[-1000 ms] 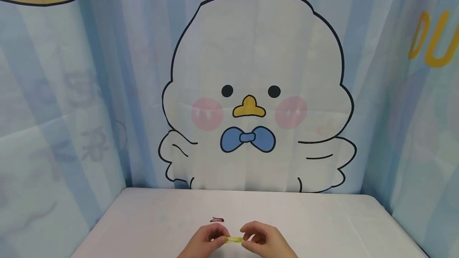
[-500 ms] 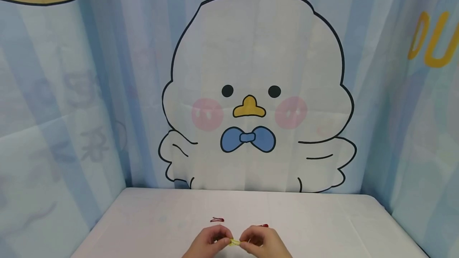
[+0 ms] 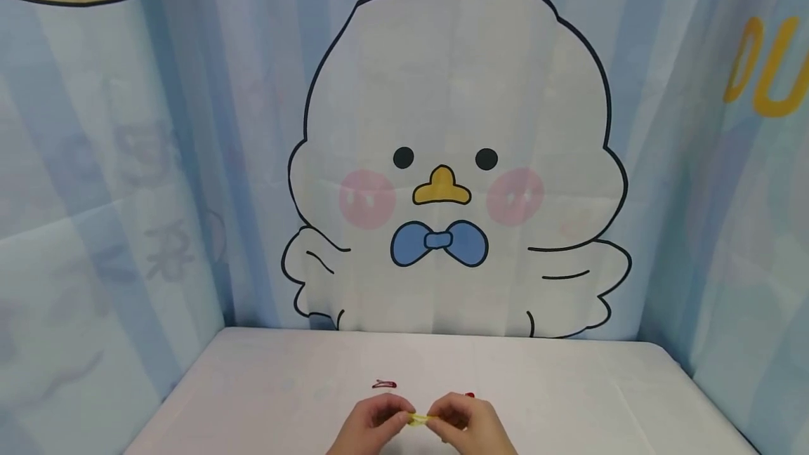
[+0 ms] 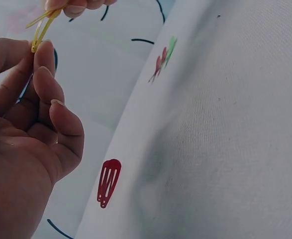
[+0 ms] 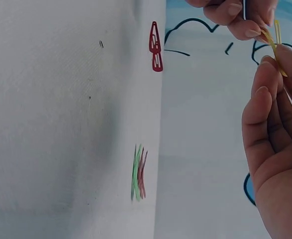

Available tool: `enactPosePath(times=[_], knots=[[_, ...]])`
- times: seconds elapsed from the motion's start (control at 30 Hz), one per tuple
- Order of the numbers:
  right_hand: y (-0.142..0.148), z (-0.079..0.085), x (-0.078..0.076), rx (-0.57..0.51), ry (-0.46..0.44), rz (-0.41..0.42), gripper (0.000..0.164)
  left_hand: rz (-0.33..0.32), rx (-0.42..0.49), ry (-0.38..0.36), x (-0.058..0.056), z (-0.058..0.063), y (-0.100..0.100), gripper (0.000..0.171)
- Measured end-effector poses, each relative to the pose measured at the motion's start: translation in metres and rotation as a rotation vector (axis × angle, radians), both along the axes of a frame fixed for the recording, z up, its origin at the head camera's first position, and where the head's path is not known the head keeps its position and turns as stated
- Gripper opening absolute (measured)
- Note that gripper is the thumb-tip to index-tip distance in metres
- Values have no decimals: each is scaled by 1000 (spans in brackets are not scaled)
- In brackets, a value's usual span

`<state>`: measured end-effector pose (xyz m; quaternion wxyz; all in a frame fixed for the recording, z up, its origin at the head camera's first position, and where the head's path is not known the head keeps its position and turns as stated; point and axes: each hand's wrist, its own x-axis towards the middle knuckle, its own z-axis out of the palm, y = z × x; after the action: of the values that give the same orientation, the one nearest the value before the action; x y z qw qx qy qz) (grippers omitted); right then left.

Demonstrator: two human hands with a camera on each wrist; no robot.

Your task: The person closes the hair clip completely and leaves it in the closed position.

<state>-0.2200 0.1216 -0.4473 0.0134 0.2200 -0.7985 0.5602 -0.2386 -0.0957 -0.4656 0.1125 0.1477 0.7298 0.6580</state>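
Observation:
A thin yellow hair clip (image 3: 418,420) is held between my two hands above the table. My left hand (image 3: 373,427) pinches one end between thumb and index finger, and my right hand (image 3: 470,423) pinches the other. In the left wrist view, the yellow strips of the clip (image 4: 47,26) stand apart in a narrow V. Beyond my left hand lie overlapping red hair clips (image 3: 384,384). Past my right hand only a small red bit (image 3: 470,394) shows; the right wrist view has green and dark red clips (image 5: 139,172) lying side by side there.
The white-covered table (image 3: 284,385) runs back to a striped blue curtain (image 3: 265,160) printed with a large chick. More curtain hangs on the left and right sides.
My hands have drawn closer together on the yellow clip, and the right fingers have closed further on its end. A red bit has come into view beyond my right hand.

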Motion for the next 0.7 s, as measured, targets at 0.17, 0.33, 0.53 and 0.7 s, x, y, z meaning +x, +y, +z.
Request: enactPosePath(times=[0.17,0.33,0.53,0.7], knots=[[0,-4,0,-20,155,-30,5,19,6,20,2,1,1,20],[-2,-6,1,-32,278,-72,6,39,15,41,4,0,4,21],[-4,-2,4,-17,219,-129,7,104,8,45,7,0,8,20],[-6,-1,5,-10,196,-170,7,178,12,74,9,-1,13,13]])
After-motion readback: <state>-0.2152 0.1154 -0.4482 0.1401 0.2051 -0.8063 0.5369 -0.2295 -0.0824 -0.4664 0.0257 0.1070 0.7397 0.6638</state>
